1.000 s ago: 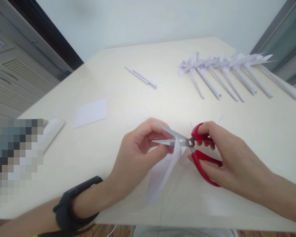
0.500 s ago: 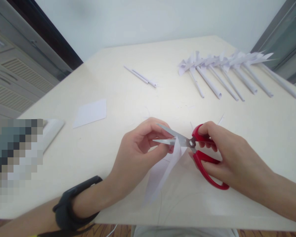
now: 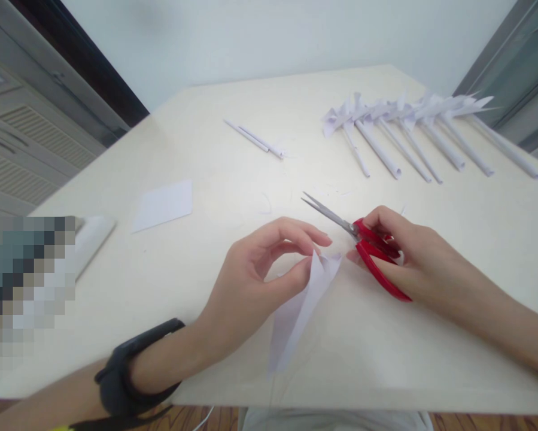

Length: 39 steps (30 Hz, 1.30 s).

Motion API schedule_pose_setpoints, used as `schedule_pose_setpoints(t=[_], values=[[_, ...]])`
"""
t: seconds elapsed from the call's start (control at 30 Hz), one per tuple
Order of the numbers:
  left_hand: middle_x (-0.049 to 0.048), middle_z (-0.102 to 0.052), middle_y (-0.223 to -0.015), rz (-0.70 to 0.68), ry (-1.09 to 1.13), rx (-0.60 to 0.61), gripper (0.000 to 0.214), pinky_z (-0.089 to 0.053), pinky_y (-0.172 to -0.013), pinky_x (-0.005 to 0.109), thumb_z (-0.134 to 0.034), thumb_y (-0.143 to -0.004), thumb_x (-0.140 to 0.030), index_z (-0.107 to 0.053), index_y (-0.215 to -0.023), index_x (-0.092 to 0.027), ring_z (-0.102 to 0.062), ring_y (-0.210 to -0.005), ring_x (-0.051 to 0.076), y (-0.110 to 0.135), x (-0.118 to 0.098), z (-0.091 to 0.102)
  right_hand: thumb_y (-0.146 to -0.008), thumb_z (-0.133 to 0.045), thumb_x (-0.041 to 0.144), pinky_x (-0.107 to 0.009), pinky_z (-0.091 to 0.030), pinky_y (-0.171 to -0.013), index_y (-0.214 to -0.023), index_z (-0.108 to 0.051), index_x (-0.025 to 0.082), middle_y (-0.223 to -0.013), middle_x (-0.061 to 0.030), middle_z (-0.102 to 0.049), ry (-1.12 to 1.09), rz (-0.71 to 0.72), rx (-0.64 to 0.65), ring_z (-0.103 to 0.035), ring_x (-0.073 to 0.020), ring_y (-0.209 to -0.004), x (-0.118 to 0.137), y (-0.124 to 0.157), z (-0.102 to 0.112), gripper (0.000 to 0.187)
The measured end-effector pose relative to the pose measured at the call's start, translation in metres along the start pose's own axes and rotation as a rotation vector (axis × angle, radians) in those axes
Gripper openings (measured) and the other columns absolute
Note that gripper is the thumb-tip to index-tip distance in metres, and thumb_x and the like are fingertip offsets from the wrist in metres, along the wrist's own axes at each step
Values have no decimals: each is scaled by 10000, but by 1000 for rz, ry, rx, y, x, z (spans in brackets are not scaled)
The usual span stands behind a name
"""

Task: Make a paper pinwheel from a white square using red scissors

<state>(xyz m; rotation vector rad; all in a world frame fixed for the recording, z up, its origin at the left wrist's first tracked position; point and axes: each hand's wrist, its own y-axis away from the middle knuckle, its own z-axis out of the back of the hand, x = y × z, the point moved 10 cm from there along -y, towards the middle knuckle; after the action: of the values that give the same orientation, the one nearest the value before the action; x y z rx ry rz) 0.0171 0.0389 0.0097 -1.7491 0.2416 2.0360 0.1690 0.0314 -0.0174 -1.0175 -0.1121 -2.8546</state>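
Note:
Between the thumb and fingers of my left hand point(image 3: 269, 275) is pinched a folded piece of white paper point(image 3: 302, 311), its pointed end hanging toward the table's front edge. My right hand point(image 3: 412, 251) grips red-handled scissors point(image 3: 379, 266), fingers through the loops. The scissor blades are nearly closed and point up and left, just beyond my left fingertips, apart from the paper. My right fingertips are close to the paper's upper right corner; whether they touch it I cannot tell.
White paper pinwheels point(image 3: 385, 111) on rolled paper sticks lie in a row at the back right. Thin paper rolls point(image 3: 255, 137) lie at the back middle, a flat white paper point(image 3: 163, 205) at left. Tiny scraps are scattered mid-table. A blurred-out object point(image 3: 26, 281) stands at the left edge.
The scissors have come off the paper, moving up and away, and their blades have closed from wide apart to nearly shut. My left hand stays almost in place with the paper.

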Motion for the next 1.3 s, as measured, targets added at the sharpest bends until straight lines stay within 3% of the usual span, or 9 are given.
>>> schedule_pose_setpoints(t=[0.1, 0.37, 0.7, 0.83, 1.03, 1.3], values=[[35, -665, -935, 12, 20, 21, 77, -457, -915, 307, -541, -838, -136, -580, -800, -190, -601, -980, 164, 0, 2, -2, -812, -528, 358, -269, -417, -493, -895, -506, 214, -773, -31, -610, 157, 25, -73, -550, -160, -608, -9, -5, 5, 167], [14, -593, -826, 110, -40, -22, 55, -456, -709, 236, -600, -802, -211, -553, -806, -183, -573, -802, 133, -7, 21, 5, -811, -536, 304, -379, -496, -746, -985, -574, 190, -1039, -97, -566, 258, 185, -120, -568, -232, -919, -6, -10, 6, 211], [6, -584, -794, 190, -20, -36, 103, -414, -618, 214, -611, -798, -266, -542, -810, -190, -548, -739, 125, -9, 34, 13, -799, -553, 301, -381, -518, -747, -945, -557, 196, -1041, -82, -581, 160, 140, -113, -584, -217, -913, -8, -10, 6, 180], [8, -570, -810, 163, -5, -114, 110, -411, -578, 203, -625, -785, -266, -547, -823, -198, -548, -728, 123, -8, 31, 20, -791, -567, 345, -368, -510, -677, -959, -555, 204, -973, -68, -632, 123, 60, -115, -608, -219, -837, -15, -10, 12, 220], [-13, -522, -765, 147, 89, -198, 101, -391, -504, 163, -615, -797, -220, -528, -847, -211, -518, -644, 89, -5, 28, 25, -808, -560, 342, -296, -504, -586, -983, -516, 224, -957, -52, -654, -103, -3, -91, -630, -199, -801, -19, -11, 15, 216], [-19, -540, -767, 213, 123, -167, 131, -386, -469, 165, -614, -792, -228, -523, -886, -226, -514, -600, 86, -5, 38, 22, -787, -564, 267, -364, -538, -699, -979, -531, 211, -1014, -61, -623, 5, 36, -82, -622, -205, -867, -22, -12, 7, 203]])
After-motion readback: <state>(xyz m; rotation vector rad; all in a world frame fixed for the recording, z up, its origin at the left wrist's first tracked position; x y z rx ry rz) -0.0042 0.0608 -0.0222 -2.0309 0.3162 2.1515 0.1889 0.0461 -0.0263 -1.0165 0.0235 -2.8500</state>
